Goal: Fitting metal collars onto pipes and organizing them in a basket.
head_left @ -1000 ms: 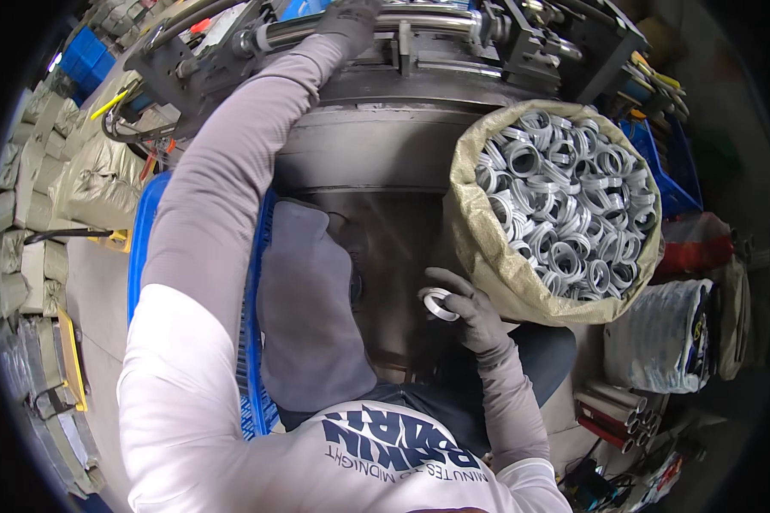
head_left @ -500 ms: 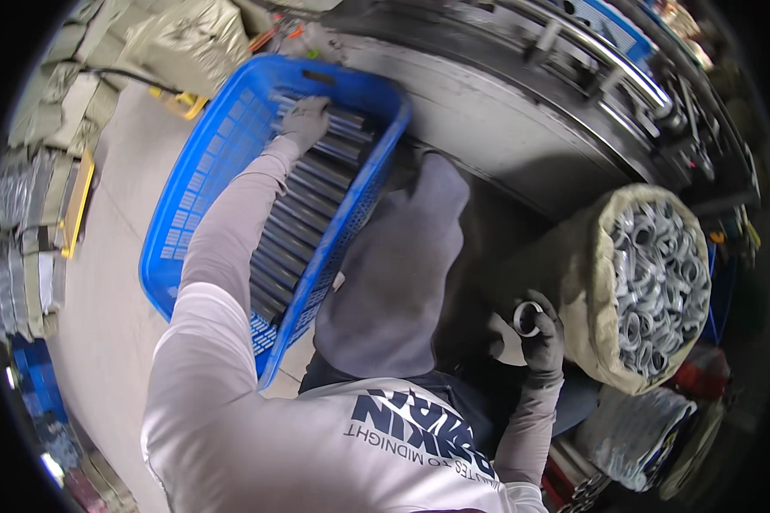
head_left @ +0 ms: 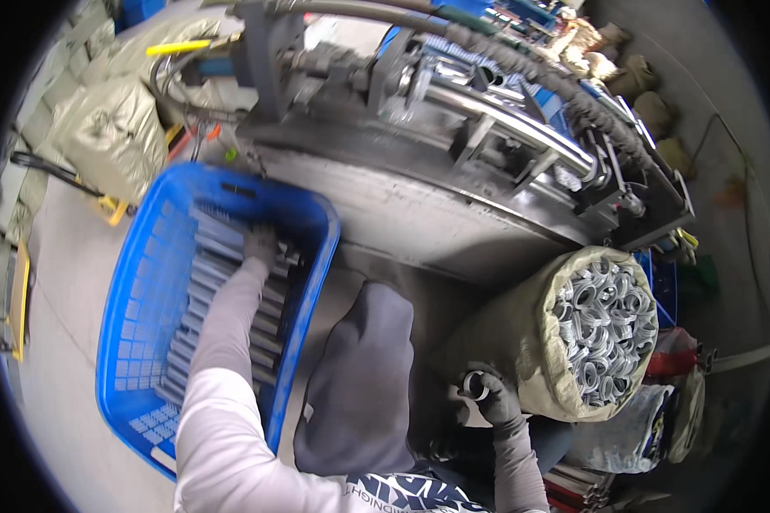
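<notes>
Hands were busy in two places in the head view. The left hand, gloved, reached far into the blue crate and lay closed on the grey tubes stacked there; it seemed to grip one near the far end of the stack, but I could not tell how firmly. The right hand, also gloved, was closed around a metal ring and held it low, just beside the open sack.

The sack stood to the right of the person, under the edge of the machine, and it was full of rings up to the rolled rim. The crate lay on the floor to the left, and the tubes filled its middle part in rows.

As a judgement, the work was far from finished: the sack was nearly full, many tubes remained in the crate, and one ring was out and one tube was only under the hand. No tube and ring were together at this moment. Between the two hands hung a dark grey cloth over the person's lap.
</notes>
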Available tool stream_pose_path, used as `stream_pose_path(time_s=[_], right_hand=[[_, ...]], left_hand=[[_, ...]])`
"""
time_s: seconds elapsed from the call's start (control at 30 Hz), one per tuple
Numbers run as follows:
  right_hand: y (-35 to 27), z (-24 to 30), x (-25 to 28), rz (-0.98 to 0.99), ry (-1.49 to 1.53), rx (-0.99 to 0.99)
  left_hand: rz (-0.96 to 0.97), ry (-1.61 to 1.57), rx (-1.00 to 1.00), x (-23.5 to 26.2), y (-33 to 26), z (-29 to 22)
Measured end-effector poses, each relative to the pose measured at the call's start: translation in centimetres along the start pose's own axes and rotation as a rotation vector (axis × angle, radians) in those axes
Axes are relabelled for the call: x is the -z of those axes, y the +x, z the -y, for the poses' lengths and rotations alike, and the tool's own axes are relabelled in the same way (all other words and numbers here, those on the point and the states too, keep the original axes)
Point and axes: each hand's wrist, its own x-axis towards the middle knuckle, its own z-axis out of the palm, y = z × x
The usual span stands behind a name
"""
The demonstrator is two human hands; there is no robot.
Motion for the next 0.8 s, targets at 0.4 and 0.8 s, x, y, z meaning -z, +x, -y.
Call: stream_pose_path(time_s=[0.4, 0.8], right_hand=[[-4.5, 3.8, -3.3, 0.043, -0.045, 0.21], [-4.5, 3.7, -4.1, -0.197, -0.051, 0.58]], left_hand=[[-0.141, -0.792, 0.032, 9.6, -15.6, 0.3], [-0.443, -0.496, -0.836, 35.4, -35.7, -15.4]])
